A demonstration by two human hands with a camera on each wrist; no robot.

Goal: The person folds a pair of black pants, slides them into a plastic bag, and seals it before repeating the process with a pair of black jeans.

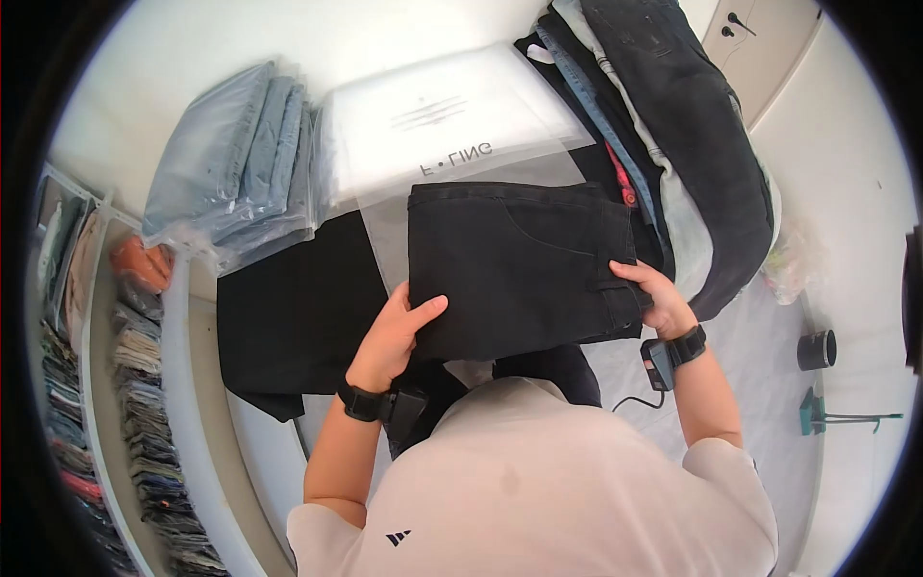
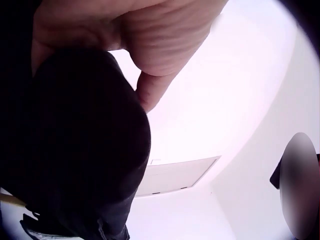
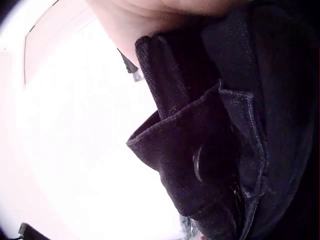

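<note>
A folded pair of black jeans is held up in front of the body, waistband side toward the right. My left hand grips its left edge, thumb on top and the fingers hidden beneath. At the waistband end my right hand pinches the jeans, thumb over the upper face. The left wrist view has the dark folded cloth between thumb and fingers. In the right wrist view, the waistband hangs partly folded open below the palm.
Behind the jeans lie clear printed plastic bags. Bagged folded jeans are stacked at the left, on a table with a black cover. Loose jeans pile at the right. Shelves of folded clothes stand far left.
</note>
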